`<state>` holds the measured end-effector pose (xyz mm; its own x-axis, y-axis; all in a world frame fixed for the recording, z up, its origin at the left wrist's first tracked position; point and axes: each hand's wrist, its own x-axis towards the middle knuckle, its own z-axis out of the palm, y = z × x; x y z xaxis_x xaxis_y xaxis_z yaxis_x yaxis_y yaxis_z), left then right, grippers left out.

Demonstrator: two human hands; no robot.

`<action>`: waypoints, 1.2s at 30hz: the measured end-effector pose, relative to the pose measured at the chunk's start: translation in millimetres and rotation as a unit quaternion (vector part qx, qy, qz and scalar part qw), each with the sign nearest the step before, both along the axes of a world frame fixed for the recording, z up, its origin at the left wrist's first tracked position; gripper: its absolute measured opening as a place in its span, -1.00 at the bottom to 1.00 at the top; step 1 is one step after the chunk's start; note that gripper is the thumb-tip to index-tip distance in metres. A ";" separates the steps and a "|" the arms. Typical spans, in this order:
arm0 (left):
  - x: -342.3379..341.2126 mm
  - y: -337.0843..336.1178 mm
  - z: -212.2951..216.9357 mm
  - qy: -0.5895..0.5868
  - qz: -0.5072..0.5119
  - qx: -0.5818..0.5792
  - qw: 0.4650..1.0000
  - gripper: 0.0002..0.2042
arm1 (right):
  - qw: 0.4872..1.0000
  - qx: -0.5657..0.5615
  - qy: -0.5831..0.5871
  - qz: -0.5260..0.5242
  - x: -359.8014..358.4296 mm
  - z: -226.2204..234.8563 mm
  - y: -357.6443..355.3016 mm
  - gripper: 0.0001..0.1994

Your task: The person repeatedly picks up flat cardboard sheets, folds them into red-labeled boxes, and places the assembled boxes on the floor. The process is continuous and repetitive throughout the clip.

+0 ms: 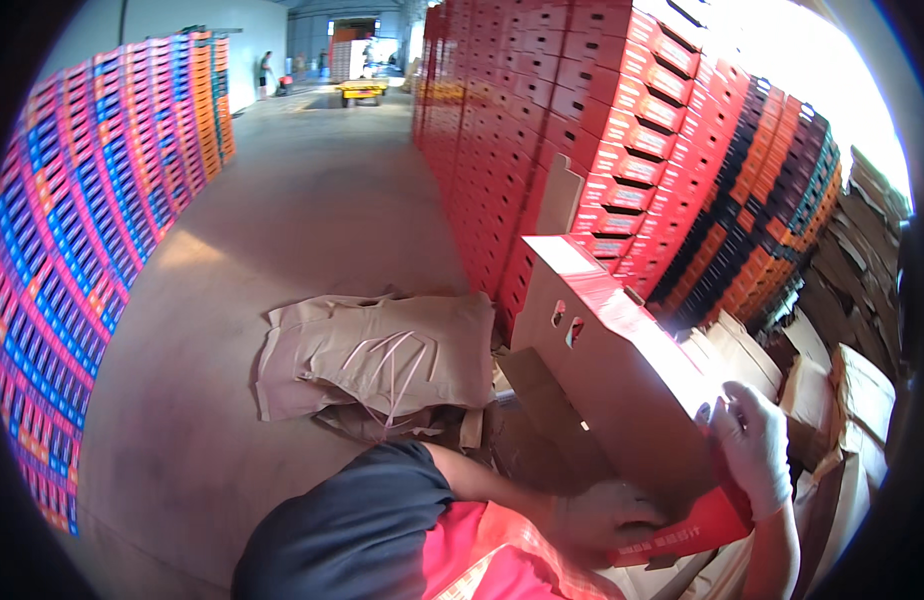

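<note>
Both hands on a red cardboard box [622, 370], half-formed, brown inside, tilted up and away from the person, its far end pointing at the wall of stacked boxes. Left hand [607, 515], gloved, curls closed over the box's near lower edge, fingers wrapped onto the red rim at bottom. Right hand [754, 450], also gloved, lies flat with fingers spread against the box's right red side near its lower corner; palm pressed on, not wrapped round, so it steadies rather than clamps. The box's brown face shows two small cut-out holes near the upper left edge, and a brown flap hangs loose from its lower left edge.

Just left of the box a pile of flat brown cardboard sheets [377, 360] lies on the concrete floor [312, 200], with loose white straps across the top. Their right edge sits close to the box flap.

Right of the box, the red box stack [542, 110] rises close behind it, with orange and dark stacks further right and flattened brown cartons [852, 390] crowded at the right hand's side. Tight there.

Left side: a wide open lane of floor runs away to a yellow cart [361, 91] far off, bordered by the blue and pink box stack [72, 250] on the left.
</note>
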<state>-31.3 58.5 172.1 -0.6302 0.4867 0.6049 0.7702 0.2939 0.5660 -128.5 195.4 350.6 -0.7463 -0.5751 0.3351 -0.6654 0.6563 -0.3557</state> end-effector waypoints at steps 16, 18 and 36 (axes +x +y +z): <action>-78.9 -6.6 157.5 -0.001 0.188 -0.313 0.931 -0.21 | 0.984 -0.127 0.128 -0.009 -31.9 3.3 45.0 -0.61; -88.2 -4.9 155.9 0.016 0.163 -0.287 0.944 -0.25 | 0.946 -0.087 0.312 0.004 -38.7 2.9 55.7 -0.61; -134.1 -12.3 126.4 0.098 0.098 -0.200 0.970 -0.29 | 0.927 0.165 0.333 -0.056 -88.6 -27.9 72.1 -0.84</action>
<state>-165.4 46.3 298.5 -0.6259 0.5897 0.5104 0.7589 0.6113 0.2243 -217.0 267.4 322.6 -0.4978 -0.6595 0.5632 -0.5864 0.7344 0.3418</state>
